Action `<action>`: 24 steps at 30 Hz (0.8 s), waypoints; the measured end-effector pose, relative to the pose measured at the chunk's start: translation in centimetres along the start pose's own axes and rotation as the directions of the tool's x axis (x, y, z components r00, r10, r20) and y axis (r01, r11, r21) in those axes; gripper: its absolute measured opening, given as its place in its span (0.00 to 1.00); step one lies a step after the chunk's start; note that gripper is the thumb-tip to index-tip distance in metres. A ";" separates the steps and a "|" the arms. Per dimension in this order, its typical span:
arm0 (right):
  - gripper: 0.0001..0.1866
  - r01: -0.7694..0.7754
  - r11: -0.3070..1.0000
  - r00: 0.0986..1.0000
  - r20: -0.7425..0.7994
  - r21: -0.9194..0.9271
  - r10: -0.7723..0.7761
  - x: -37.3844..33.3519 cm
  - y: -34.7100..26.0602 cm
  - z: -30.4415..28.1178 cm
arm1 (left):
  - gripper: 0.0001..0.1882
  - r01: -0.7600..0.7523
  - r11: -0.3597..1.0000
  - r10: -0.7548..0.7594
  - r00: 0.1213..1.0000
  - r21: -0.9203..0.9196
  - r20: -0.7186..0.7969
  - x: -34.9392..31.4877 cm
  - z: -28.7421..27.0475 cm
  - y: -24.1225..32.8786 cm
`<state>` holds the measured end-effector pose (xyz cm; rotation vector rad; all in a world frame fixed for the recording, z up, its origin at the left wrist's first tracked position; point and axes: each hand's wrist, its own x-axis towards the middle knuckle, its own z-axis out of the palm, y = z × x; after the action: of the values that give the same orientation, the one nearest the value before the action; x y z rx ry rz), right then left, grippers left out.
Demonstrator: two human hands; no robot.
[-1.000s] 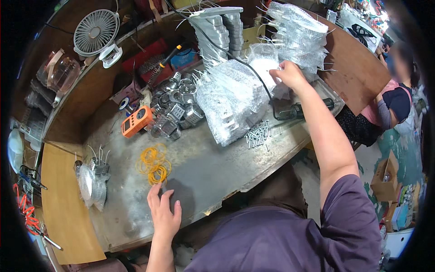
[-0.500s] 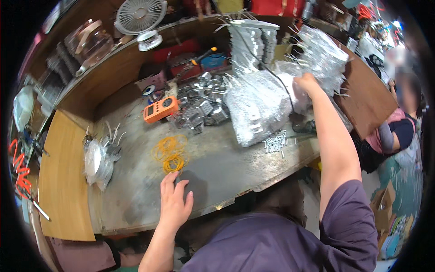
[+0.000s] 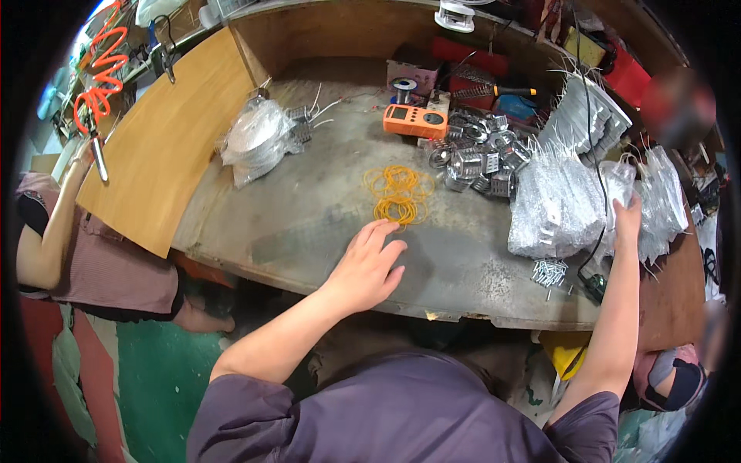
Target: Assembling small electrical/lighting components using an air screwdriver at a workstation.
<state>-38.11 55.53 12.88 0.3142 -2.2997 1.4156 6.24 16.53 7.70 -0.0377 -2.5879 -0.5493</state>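
My left hand [image 3: 369, 266] is over the worktable, fingers loosely spread, fingertips at the near edge of a pile of yellow rubber bands [image 3: 398, 193]. Nothing shows in its grasp. Over on the right, my right hand [image 3: 627, 220] closes on a clear plastic-wrapped bundle [image 3: 618, 183]; part of its grip is hidden. Beside that bundle, to the left, lies a larger stack of clear-wrapped parts [image 3: 557, 204] with white wire ends sticking up. More wrapped pieces [image 3: 662, 204] lean to its right. A black cable [image 3: 591, 147] hangs down past the bundle.
An orange multimeter [image 3: 415, 121] lies behind the bands, beside shiny metal cage-like parts [image 3: 482, 158]. Small metal pins [image 3: 549, 272] are scattered near the table's front edge [image 3: 494, 321]. A wrapped bundle [image 3: 258, 139] sits at left. Another person's arm [image 3: 58, 216] is at far left.
The view has swung left, so the table's contents appear farther right. My left hand remains by the rubber bands, and my right hand stays at the wrapped bundles.
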 end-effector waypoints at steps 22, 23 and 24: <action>0.29 -0.108 0.710 0.858 0.426 0.696 -0.287 -30.9 -15.9 8.6 | 0.24 0.115 0.656 -0.230 0.972 -0.746 -0.052 4.2 2.3 6.7; 0.29 -0.118 0.761 0.814 0.502 0.638 -0.294 -30.8 -15.6 8.3 | 0.24 0.139 0.706 -0.247 0.967 -0.695 -0.057 3.8 2.8 6.5; 0.27 -0.378 0.755 0.717 0.686 0.536 -0.127 -30.8 -15.2 7.5 | 0.22 0.115 0.693 -0.232 0.970 -0.712 -0.069 3.5 3.1 6.3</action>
<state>-6.45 41.05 7.80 1.0744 -2.2564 2.5149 2.47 23.30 9.22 -0.0016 -2.0853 -1.5311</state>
